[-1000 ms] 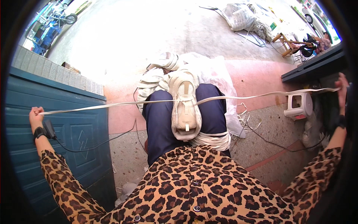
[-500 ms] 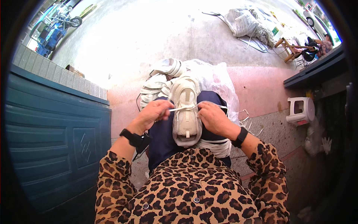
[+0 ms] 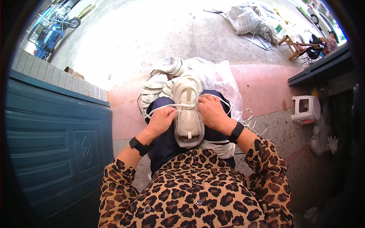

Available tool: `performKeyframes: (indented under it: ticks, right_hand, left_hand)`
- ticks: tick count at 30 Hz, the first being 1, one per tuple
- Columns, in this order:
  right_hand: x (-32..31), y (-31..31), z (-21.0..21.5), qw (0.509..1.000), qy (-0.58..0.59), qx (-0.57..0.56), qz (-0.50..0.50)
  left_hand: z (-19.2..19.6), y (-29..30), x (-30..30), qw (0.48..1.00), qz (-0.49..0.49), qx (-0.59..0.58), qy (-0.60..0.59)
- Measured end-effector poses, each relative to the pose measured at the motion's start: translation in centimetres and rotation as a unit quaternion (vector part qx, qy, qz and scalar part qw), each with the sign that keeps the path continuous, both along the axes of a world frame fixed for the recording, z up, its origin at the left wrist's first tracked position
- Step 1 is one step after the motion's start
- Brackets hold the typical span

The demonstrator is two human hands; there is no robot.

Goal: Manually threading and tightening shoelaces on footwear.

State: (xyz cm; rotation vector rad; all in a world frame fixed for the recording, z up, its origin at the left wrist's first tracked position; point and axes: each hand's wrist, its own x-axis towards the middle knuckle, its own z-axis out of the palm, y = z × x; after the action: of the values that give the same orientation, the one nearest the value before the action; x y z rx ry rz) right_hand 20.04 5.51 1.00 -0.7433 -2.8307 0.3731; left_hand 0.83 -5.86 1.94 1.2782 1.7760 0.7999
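Sunlit concrete fills the frame's top; at centre your left hand (image 3: 162, 121) and right hand (image 3: 211, 113) each pinch one white lace (image 3: 159, 108) beside one beige shoe (image 3: 188, 110) on your lap, several more shoes (image 3: 161, 81) heaped beyond, one white stool (image 3: 308, 109) right.

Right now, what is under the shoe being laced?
The shoe lies on the person's lap, on dark trousers. A coil of white lace shows beneath its near end. Whatever lies directly under the sole is covered.
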Motion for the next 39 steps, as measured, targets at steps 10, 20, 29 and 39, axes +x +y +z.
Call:
performKeyframes:
  ticks: [10, 20, 29, 39]
  right_hand:
    - [-0.4, 0.0, 1.2, 0.999, -0.040, 0.023, -0.002]
    - [-0.1, -0.4, 0.3, 0.998, -0.001, 0.022, -0.066]
    - [0.1, -0.6, 0.6, 0.998, -0.046, 0.003, -0.039]
    - [0.1, -0.3, 0.7, 0.992, -0.107, -0.065, 0.016]
  left_hand:
    - [-0.1, 0.0, 0.0, 0.995, 0.031, 0.051, 0.079]
    - [-0.8, 1.1, 0.6, 0.923, -0.049, 0.128, 0.360]
    - [-0.5, 1.6, 1.0, 0.906, -0.022, 0.170, 0.387]
    - [0.1, 1.3, 1.7, 0.892, -0.126, 0.013, 0.434]
